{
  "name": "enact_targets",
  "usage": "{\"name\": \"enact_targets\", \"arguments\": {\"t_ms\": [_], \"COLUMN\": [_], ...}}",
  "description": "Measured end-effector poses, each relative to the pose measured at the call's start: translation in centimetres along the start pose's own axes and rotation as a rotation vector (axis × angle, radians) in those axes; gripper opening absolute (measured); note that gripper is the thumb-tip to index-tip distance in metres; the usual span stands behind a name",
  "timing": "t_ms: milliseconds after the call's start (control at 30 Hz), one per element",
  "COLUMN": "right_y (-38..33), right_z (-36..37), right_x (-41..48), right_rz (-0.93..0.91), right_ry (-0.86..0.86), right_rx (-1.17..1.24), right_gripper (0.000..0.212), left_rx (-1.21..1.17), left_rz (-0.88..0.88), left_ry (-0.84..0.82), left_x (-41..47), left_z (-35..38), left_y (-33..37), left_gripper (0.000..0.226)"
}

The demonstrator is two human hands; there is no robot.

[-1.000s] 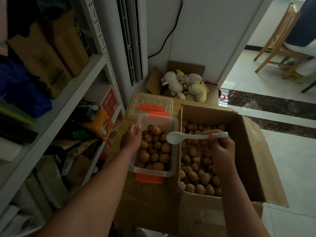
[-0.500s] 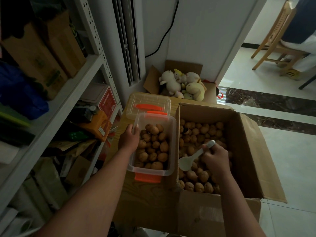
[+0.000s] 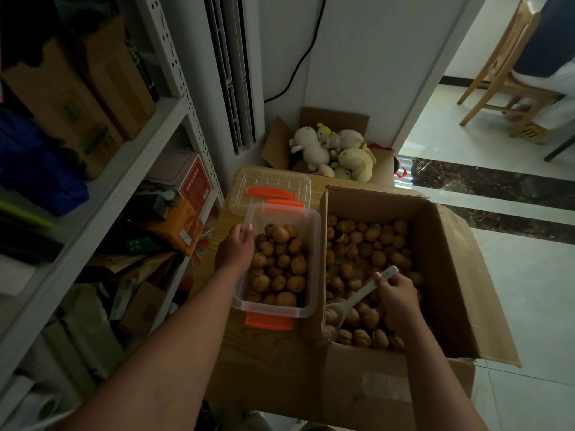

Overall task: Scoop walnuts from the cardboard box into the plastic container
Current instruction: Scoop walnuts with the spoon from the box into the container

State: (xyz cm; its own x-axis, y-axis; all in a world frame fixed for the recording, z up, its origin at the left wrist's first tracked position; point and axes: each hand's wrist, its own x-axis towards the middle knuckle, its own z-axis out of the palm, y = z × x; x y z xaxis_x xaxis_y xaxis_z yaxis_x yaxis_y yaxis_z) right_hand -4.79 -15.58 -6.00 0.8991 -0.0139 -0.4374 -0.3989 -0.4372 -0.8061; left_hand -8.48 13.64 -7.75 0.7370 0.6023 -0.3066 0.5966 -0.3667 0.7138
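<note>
Left of the cardboard box (image 3: 441, 275), just beside its wall, stands the plastic container (image 3: 273, 310), nearly full of walnuts (image 3: 280, 265); the left hand (image 3: 235, 253) grips its far-side rim. Inside the box, the right hand (image 3: 398, 300) grips a white spoon (image 3: 357, 297), bowl down among loose walnuts.

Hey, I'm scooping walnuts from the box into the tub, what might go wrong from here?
1. The plastic container is heaped with walnuts close to its rim, so more may roll out onto the wooden top.
2. The white spoon gripped by the right hand looks small for these walnuts, so one could drop off while crossing the cardboard box wall.
</note>
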Motion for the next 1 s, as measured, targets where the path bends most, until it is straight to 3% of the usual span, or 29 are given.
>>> {"name": "enact_targets", "arguments": {"t_ms": [167, 533, 633, 833, 1000], "right_y": [-1.1, -5.6, -6.0, -5.0, -5.0], "right_z": [-1.4, -1.7, 0.2, 5.1, 4.4], "right_x": [0.1, -1.6, -2.4, -4.1, -3.9], "right_rz": [-0.003, -0.255, -0.346, -0.520, -0.579], "right_ry": [0.117, 0.228, 0.124, -0.296, -0.251], "right_rx": [0.190, 0.481, 0.442, 0.184, 0.240], "right_gripper": [0.019, 0.023, 0.020, 0.016, 0.017], "left_rx": [0.000, -0.001, -0.008, 0.002, -0.001], "left_rz": [0.010, 0.019, 0.017, 0.021, 0.021], "left_ry": [0.001, 0.005, 0.005, 0.007, 0.003], "left_x": [0.0, 0.3, 0.3, 0.3, 0.3], "left_z": [0.0, 0.1, 0.1, 0.1, 0.1], "left_y": [-0.1, -0.4, -0.4, -0.4, -0.5], "left_gripper": [0.037, 0.030, 0.032, 0.030, 0.031]}}
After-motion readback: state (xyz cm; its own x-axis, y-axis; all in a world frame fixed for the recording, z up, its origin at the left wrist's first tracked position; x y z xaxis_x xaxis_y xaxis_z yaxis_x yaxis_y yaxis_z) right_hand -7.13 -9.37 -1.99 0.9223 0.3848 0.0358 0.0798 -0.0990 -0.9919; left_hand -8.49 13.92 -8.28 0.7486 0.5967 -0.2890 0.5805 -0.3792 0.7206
